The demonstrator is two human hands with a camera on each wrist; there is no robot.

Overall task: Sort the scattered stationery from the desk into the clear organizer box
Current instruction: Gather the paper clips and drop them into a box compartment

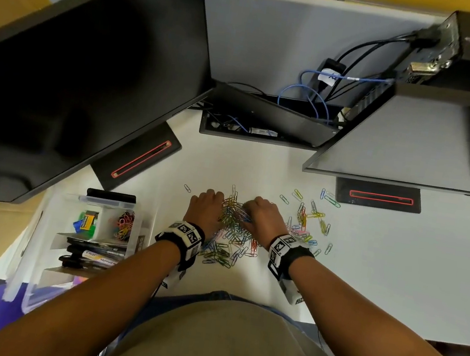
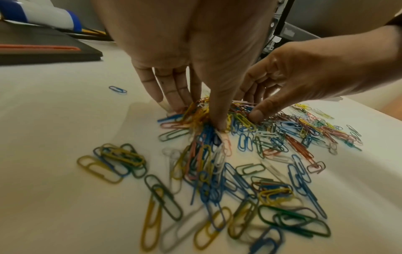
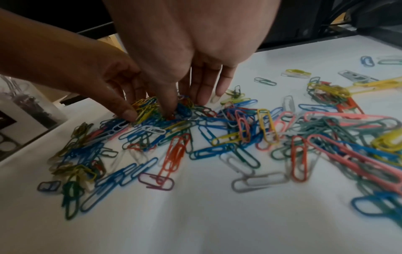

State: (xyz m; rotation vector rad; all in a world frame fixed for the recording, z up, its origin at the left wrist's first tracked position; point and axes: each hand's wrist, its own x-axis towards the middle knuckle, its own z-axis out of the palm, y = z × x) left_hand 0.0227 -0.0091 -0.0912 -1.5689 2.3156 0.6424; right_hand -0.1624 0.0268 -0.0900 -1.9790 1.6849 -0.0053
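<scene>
A heap of coloured wire paper clips (image 1: pixel 234 216) lies mid-desk, nearer the front edge than the back, pinched from both sides: the left hand (image 1: pixel 204 207) and right hand (image 1: pixel 263 216) face each other with fingers curled down into the mound, thumbs and fingertips (image 2: pixel 222 123) gripping bunched clips. Thin, glossy, looped clips in blue, yellow, green, pink, red and white trail loose toward the front edge and toward the right edge, where bare white desk (image 1: pixel 379 271) stays open. The clear organizer box (image 1: pixel 48 246), of hard transparent plastic with cardboard dividers, sits at the front left corner, holding clips, pens and small packets. Two flat black monitor bases (image 1: pixel 138 154) with red-outlined slots hem the heap along the back
</scene>
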